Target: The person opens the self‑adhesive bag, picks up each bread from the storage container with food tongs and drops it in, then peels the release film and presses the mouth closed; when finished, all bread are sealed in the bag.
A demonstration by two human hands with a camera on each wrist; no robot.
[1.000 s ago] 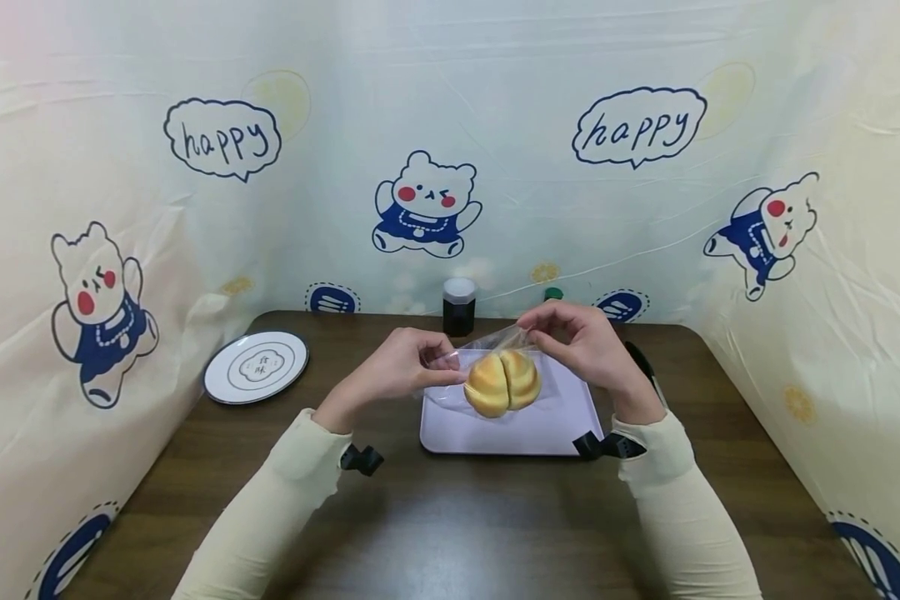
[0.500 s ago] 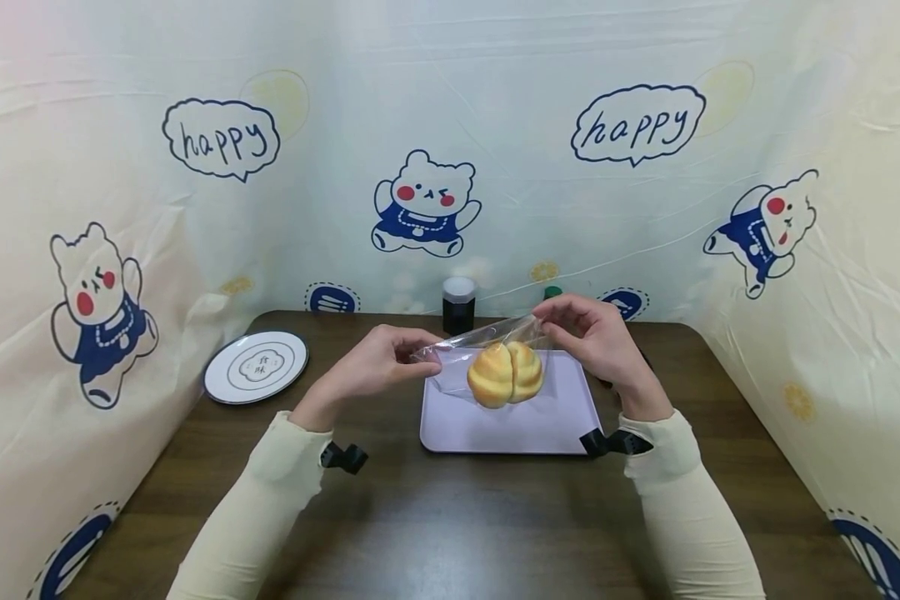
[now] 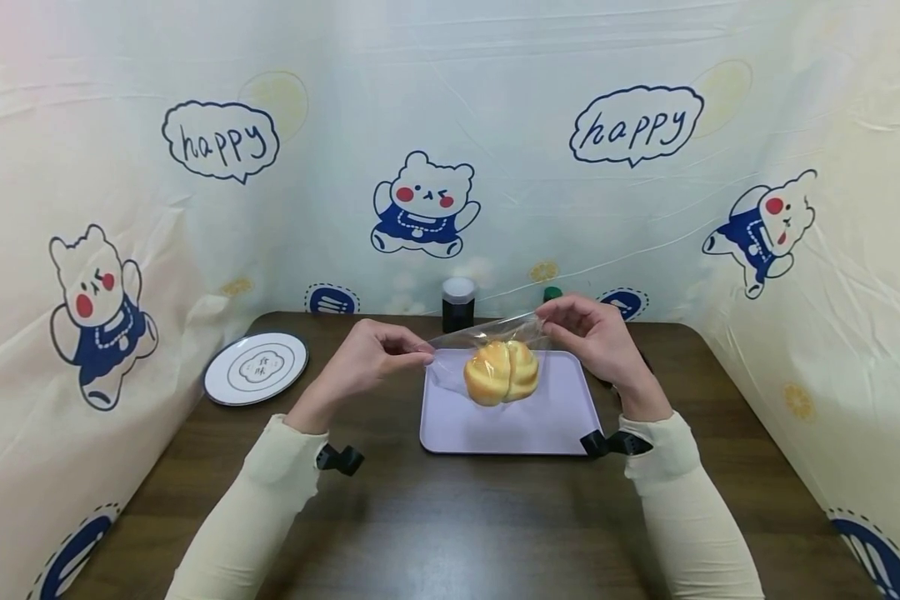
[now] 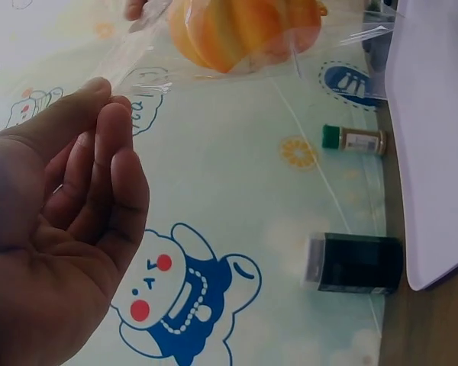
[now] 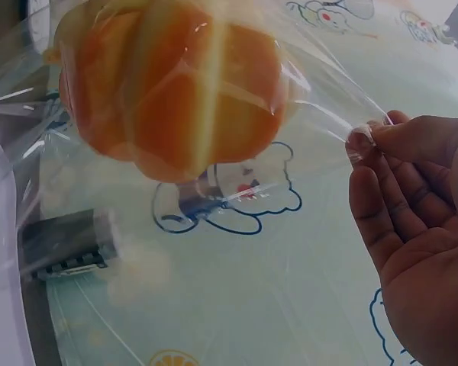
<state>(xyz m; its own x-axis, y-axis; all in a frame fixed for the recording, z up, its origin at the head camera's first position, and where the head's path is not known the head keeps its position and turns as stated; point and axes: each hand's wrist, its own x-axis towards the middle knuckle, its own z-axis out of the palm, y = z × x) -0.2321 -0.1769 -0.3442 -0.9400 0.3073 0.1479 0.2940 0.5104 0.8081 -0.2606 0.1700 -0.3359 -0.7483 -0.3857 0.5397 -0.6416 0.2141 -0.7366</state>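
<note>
Between the two hands hangs a clear plastic bag (image 3: 450, 379) with golden-brown bread (image 3: 501, 372) inside, above a pale lilac tray (image 3: 506, 433). My left hand (image 3: 367, 358) pinches the bag's left upper corner between thumb and forefinger. At the other upper corner, my right hand (image 3: 588, 342) pinches the film the same way. In the right wrist view the bread (image 5: 175, 91) looks ridged and glossy through the film, and the right hand (image 5: 420, 198) has its fingertips on the gathered plastic. In the left wrist view the left hand (image 4: 69, 206) has its other fingers curled loosely.
A white plate (image 3: 257, 368) with a dark rim lies on the brown table (image 3: 450, 525) at the left. Behind the tray stand a dark jar (image 3: 458, 307) with a pale lid and a small green-capped bottle (image 4: 355, 140). A printed cloth (image 3: 270, 217) surrounds the table.
The left hand has moved left and slightly up, and the right hand slightly right and up. The bag is stretched wider between them. The bread rose a little, then shifted slightly left.
</note>
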